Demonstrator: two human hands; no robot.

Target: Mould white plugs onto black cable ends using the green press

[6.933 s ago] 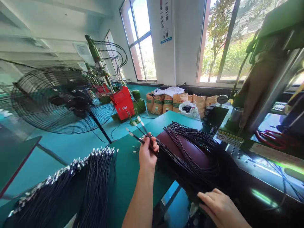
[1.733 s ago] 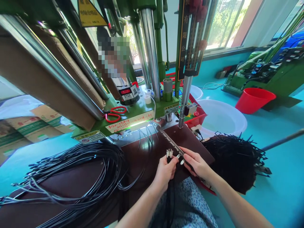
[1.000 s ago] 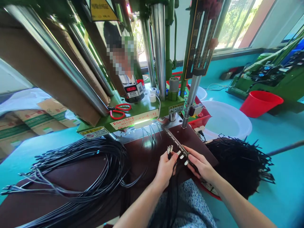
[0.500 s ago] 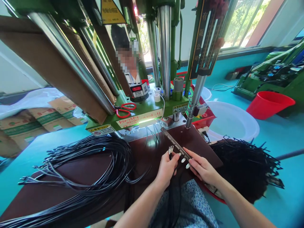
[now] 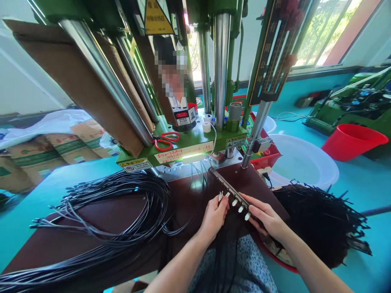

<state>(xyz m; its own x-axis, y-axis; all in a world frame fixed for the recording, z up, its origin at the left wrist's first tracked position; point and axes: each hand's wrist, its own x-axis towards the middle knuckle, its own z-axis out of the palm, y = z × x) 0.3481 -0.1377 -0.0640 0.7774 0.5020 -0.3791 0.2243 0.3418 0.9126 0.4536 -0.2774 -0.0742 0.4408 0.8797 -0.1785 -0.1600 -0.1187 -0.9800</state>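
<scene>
In my left hand [image 5: 214, 217] black cables are pinched close to their silvery connector ends [image 5: 220, 196]. My right hand [image 5: 265, 215] is closed around the lower end of a long dark metal bar [image 5: 225, 184]. Several white-and-metal connectors [image 5: 240, 208] sit along the bar's near side, their cables hanging toward my lap. The left fingertips hold one connector beside the bar's slots. The bar's far end points up toward the green press [image 5: 201, 142]. Left of my hands, a big coil of black cables [image 5: 152, 203] lies on the brown table [image 5: 110, 215].
Red-handled scissors [image 5: 166, 141] rest on the press base. A heap of black scrap strips [image 5: 324, 224] fills a container at my right. Beyond it are a white tub [image 5: 305, 158] and a red bucket [image 5: 354, 142]. Paper sacks [image 5: 61, 148] stand at the left.
Another connector now sits along the bar, and my left fingers have moved a little farther up it. The bunch in my left hand shows fewer ends. The whole view has shifted slightly.
</scene>
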